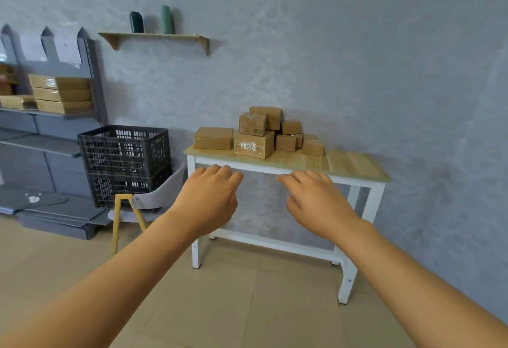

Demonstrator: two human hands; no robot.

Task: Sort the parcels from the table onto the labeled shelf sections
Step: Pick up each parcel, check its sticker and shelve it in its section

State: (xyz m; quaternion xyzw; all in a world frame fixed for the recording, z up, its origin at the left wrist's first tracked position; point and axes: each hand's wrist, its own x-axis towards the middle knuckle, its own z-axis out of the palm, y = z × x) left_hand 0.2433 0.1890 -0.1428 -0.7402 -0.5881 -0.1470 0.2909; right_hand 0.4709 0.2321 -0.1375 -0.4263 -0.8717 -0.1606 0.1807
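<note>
Shelf unit (41, 117) cut off at the left edge; only its right end shows, grey, with paper labels (67, 45) on top too blurred to read. Flat parcels stacked on shelf (61, 94) sit on the upper level, more partly cropped at far left. Lower shelf levels bare where visible.

Desk (354, 165), wood top, white frame, stands against the wall; its near front rail is partly hidden behind both hands. Black crates (123, 160), two stacked, stand between shelf unit and desk, the lower one partly blocked by a grey chair (154, 196) with yellow legs.

Parcels (258, 134) piled on the desk's left half, brown boxes; rear ones hidden by front ones, count unclear. Labels on the front boxes unreadable.

Wall shelf (156, 37) holds two green vases (167, 20). Another wall shelf at top right is cropped.

Left hand (210, 199) reaches forward, palm down, fingers loosely bent, holding nothing, short of the desk. Right hand (316, 200) likewise, fingers spread and relaxed, empty, touching nothing. Fingertips on both overlap the desk rail in view only.
</note>
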